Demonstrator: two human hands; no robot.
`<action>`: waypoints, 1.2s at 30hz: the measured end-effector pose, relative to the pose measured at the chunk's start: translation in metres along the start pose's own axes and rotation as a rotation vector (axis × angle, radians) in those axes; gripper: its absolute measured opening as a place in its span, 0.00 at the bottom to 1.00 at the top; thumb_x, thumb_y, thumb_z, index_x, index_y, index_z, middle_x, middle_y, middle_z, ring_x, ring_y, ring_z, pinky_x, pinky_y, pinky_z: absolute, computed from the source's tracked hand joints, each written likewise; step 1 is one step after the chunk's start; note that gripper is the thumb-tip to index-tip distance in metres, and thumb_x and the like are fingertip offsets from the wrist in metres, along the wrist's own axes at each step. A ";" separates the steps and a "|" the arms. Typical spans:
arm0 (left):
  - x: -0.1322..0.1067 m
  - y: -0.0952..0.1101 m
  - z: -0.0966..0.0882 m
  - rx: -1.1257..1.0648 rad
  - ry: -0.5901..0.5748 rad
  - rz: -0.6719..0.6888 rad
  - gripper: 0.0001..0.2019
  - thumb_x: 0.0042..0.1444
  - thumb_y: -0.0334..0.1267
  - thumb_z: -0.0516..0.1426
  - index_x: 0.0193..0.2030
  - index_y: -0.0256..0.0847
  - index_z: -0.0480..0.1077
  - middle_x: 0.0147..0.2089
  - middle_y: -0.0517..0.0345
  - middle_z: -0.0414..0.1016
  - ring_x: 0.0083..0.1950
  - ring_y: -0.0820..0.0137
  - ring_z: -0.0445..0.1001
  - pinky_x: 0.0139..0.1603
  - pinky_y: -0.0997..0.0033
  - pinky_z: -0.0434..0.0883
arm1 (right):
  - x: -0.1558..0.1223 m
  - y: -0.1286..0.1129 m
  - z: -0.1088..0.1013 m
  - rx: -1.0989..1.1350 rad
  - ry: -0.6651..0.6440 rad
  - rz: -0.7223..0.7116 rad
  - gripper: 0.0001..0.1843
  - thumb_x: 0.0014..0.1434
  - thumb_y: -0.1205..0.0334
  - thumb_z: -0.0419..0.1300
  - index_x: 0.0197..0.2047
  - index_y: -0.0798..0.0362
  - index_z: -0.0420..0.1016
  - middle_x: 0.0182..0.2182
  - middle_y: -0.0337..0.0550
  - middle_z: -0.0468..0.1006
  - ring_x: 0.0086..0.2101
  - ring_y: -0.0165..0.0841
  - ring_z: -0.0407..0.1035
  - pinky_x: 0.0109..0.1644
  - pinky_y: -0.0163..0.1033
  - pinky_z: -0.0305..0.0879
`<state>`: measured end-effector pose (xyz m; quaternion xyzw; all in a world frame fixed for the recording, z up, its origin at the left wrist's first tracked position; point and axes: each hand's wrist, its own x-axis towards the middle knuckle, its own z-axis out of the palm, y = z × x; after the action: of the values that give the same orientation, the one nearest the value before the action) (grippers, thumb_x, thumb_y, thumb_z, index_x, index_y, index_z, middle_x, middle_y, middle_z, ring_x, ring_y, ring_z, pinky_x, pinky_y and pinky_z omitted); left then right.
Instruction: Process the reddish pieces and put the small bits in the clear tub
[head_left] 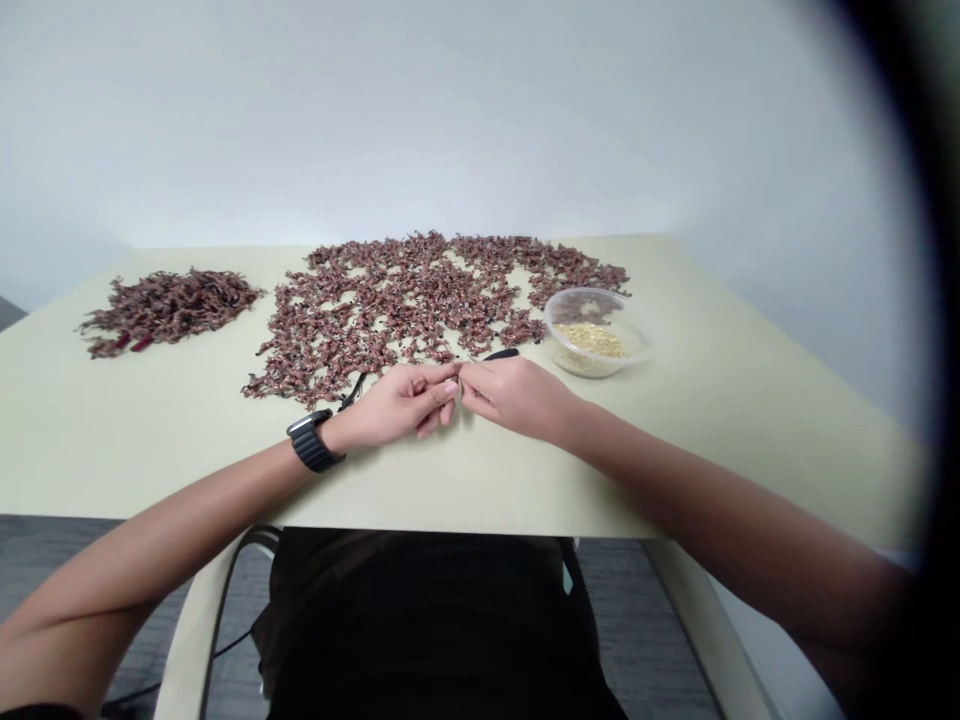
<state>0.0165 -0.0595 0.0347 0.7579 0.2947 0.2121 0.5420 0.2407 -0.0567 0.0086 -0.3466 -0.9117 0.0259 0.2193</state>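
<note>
Midway along the front edge of the bench (480, 490), and set in from it, the left hand (397, 402) and right hand (521, 395) meet at their fingertips. The left hand's thumb and fingers are together on a small dark piece (457, 369), largely hidden; the right hand is closed, its fingers curled inward, though what it grips cannot be told. A black object (501, 354), partly concealed, shows just beyond the right hand. Dried reddish-brown pieces (405, 300) lie in a loose spread from the back edge to just beyond the hands, with patches of bench surface visible between them. Toward the left edge, a denser heap (176, 305) of similar material lies apart from the spread. At the spread's right front margin, a clear plastic bowl (577, 367) contains fine yellowish grains (592, 338). A dark-banded watch (315, 442) encircles the left wrist.
</note>
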 end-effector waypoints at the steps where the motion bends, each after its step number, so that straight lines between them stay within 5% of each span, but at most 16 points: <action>1: 0.000 0.000 0.000 -0.017 -0.010 0.002 0.20 0.70 0.52 0.52 0.37 0.36 0.69 0.23 0.64 0.67 0.20 0.79 0.63 0.25 0.78 0.62 | 0.000 0.001 0.001 -0.009 -0.005 -0.009 0.12 0.70 0.62 0.51 0.33 0.53 0.66 0.27 0.43 0.71 0.28 0.33 0.61 0.34 0.40 0.49; 11: -0.002 -0.004 0.003 0.042 0.018 0.027 0.19 0.70 0.50 0.53 0.37 0.35 0.71 0.24 0.62 0.68 0.22 0.78 0.66 0.26 0.78 0.63 | 0.003 -0.012 0.001 0.396 0.114 0.168 0.15 0.64 0.68 0.55 0.24 0.55 0.68 0.21 0.35 0.66 0.22 0.25 0.55 0.30 0.36 0.49; 17: -0.003 -0.003 0.002 0.209 0.054 0.048 0.19 0.71 0.49 0.51 0.36 0.36 0.72 0.22 0.63 0.67 0.22 0.78 0.64 0.27 0.79 0.62 | 0.008 -0.019 -0.008 0.703 -0.004 0.312 0.18 0.63 0.67 0.51 0.29 0.56 0.81 0.24 0.36 0.73 0.22 0.26 0.55 0.26 0.35 0.49; 21: -0.003 -0.002 0.001 0.240 0.055 0.040 0.19 0.72 0.47 0.51 0.36 0.36 0.71 0.23 0.63 0.68 0.22 0.79 0.63 0.27 0.79 0.61 | 0.010 -0.017 -0.008 0.843 -0.036 0.391 0.17 0.62 0.66 0.52 0.26 0.56 0.78 0.23 0.36 0.72 0.21 0.25 0.56 0.25 0.33 0.51; 28: 0.004 -0.013 -0.006 -0.159 0.077 0.017 0.17 0.71 0.48 0.52 0.40 0.35 0.70 0.31 0.58 0.70 0.25 0.78 0.66 0.24 0.77 0.59 | 0.009 -0.012 0.003 0.931 0.040 0.483 0.14 0.66 0.64 0.51 0.30 0.54 0.73 0.19 0.32 0.65 0.18 0.24 0.56 0.21 0.31 0.51; 33: 0.007 -0.021 -0.013 -0.380 0.041 -0.013 0.12 0.69 0.46 0.55 0.51 0.40 0.64 0.34 0.59 0.73 0.23 0.78 0.66 0.21 0.78 0.56 | 0.007 -0.008 0.007 1.020 0.129 0.447 0.08 0.68 0.56 0.58 0.41 0.51 0.71 0.26 0.33 0.71 0.18 0.23 0.60 0.20 0.30 0.56; 36: 0.009 -0.025 -0.015 -0.439 0.026 0.000 0.12 0.69 0.46 0.56 0.49 0.41 0.61 0.34 0.58 0.75 0.22 0.78 0.67 0.20 0.79 0.56 | 0.008 -0.010 0.007 1.145 0.132 0.402 0.12 0.65 0.54 0.63 0.48 0.50 0.71 0.32 0.36 0.75 0.20 0.24 0.65 0.21 0.32 0.63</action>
<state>0.0075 -0.0371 0.0156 0.6191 0.2485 0.2810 0.6899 0.2259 -0.0583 0.0076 -0.3396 -0.6541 0.5312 0.4179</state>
